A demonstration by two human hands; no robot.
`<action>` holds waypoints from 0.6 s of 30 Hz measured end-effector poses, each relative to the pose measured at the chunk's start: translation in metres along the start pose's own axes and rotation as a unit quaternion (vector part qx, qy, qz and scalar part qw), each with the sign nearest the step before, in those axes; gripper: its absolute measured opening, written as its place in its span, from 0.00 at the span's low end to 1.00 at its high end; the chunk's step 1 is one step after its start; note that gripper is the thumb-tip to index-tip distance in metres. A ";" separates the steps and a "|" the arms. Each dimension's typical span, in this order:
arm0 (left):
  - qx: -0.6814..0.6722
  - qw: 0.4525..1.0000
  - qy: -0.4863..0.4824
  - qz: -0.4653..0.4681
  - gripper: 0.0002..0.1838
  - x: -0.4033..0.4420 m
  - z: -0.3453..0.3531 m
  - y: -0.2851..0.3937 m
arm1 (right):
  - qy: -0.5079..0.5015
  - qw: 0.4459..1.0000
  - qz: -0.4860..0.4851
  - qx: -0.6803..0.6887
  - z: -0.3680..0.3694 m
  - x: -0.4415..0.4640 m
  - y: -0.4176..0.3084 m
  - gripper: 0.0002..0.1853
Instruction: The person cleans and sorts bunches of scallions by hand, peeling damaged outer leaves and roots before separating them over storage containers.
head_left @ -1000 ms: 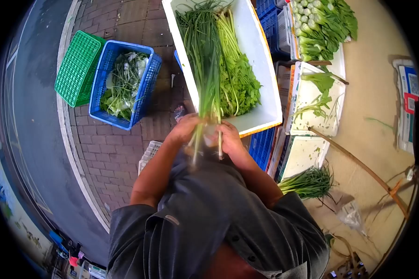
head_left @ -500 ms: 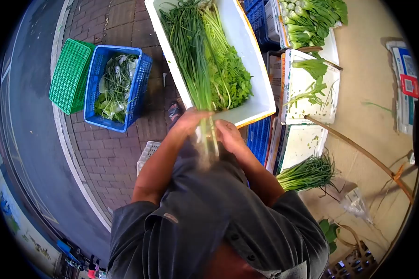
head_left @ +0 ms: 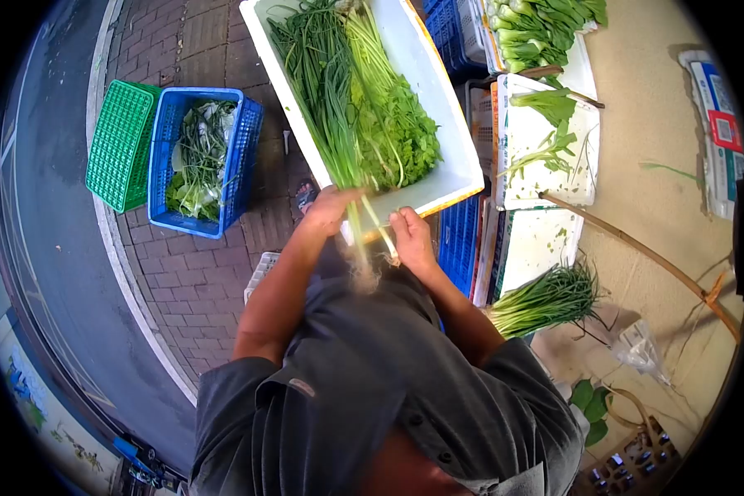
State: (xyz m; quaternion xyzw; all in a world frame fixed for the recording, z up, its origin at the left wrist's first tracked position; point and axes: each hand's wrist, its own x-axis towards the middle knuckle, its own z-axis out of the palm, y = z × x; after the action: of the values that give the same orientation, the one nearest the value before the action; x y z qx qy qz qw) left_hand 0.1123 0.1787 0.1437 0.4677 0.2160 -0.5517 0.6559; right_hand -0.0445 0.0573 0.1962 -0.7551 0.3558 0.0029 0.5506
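Note:
My left hand (head_left: 331, 210) is wrapped round several scallions (head_left: 357, 236) near their white ends. The roots hang below the hand, blurred, and one stalk angles off to the right. Its tip lies close to my right hand (head_left: 412, 238), whose thumb and fingers are pressed together; what they pinch, if anything, is hidden. The green scallion leaves reach up into a white foam box (head_left: 451, 124). Inside it, leafy celery (head_left: 401, 124) lies along the right side of the scallion greens.
On the left, a blue crate (head_left: 246, 157) of greens stands beside a green crate (head_left: 122, 149). To the right are foam lids (head_left: 583, 153) with loose leaves, bok choy (head_left: 537, 37), a scallion bunch (head_left: 546, 302) and a long stick (head_left: 636, 252).
My hands have moved apart a little, the left to the left and up. One scallion stalk now splays right from the others. The view has shifted slightly.

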 end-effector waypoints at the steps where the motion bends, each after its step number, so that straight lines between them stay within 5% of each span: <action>1: 0.007 1.000 0.004 0.004 0.09 0.001 0.000 0.001 | 0.002 0.999 -0.012 0.036 -0.003 -0.004 -0.010 0.10; 6: -0.042 0.999 -0.009 -0.024 0.09 0.010 -0.006 0.000 | 0.025 0.984 -0.055 0.166 -0.020 -0.023 -0.045 0.12; 12: -0.071 0.997 -0.014 -0.036 0.11 0.013 -0.005 -0.003 | -0.023 0.989 -0.082 0.121 -0.052 -0.045 -0.054 0.13; 18: -0.076 0.995 -0.053 -0.031 0.10 0.004 0.006 0.005 | -0.037 0.971 -0.093 0.216 -0.061 -0.057 -0.088 0.11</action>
State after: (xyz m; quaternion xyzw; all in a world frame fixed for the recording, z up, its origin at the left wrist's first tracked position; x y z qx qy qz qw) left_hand 0.1171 0.1718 0.1456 0.3798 0.2365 -0.5780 0.6824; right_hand -0.0631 0.0490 0.3156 -0.6475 0.2558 -0.0974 0.7112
